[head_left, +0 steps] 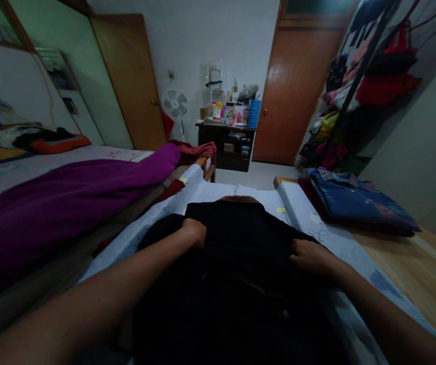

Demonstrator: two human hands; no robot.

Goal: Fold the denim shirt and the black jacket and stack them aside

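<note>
Evidently, by the curled left hand [195, 233] and right hand [311, 256], opposite sides of a black collared garment [236, 230] are pinched; its brown collar [241, 199] is laid near the far edge of the white sheet [204, 190]. Creasing could be caused by uneven tension.

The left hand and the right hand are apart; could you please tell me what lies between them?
In the head view, only a stretch of the dark garment lies between the left hand and the right hand.
</note>
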